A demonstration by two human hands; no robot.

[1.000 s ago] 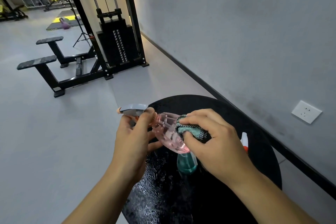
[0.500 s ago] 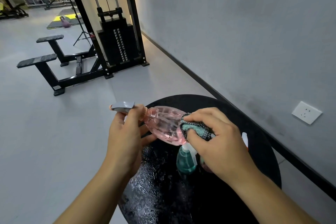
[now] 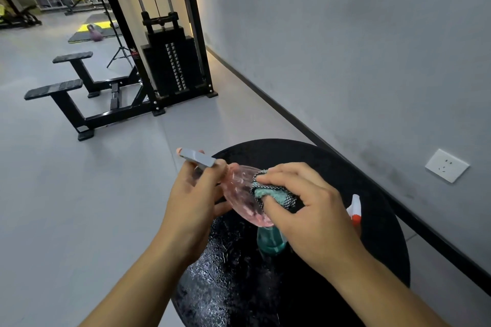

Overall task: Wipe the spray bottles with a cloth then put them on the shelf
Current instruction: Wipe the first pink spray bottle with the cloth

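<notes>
A clear pink spray bottle (image 3: 243,194) with a grey trigger head lies tilted in the air above the round black table (image 3: 292,151). My left hand (image 3: 194,199) grips it around the neck, just under the head. My right hand (image 3: 308,210) presses a teal cloth (image 3: 275,194) with a dark mesh edge against the bottle's side. Beneath my right hand a teal spray bottle (image 3: 269,241) stands on the table, mostly hidden. A white spray head with an orange nozzle (image 3: 354,207) shows to the right of my right hand.
The table top looks wet and shiny near its front left. A grey wall with a white socket (image 3: 447,165) runs along the right. A black cable weight machine (image 3: 170,61) with padded benches stands on the grey floor behind. No shelf is near; racks show far at the back left.
The pink bottle has turned in my left hand and dropped slightly to the right. My right hand has slid the cloth along its side.
</notes>
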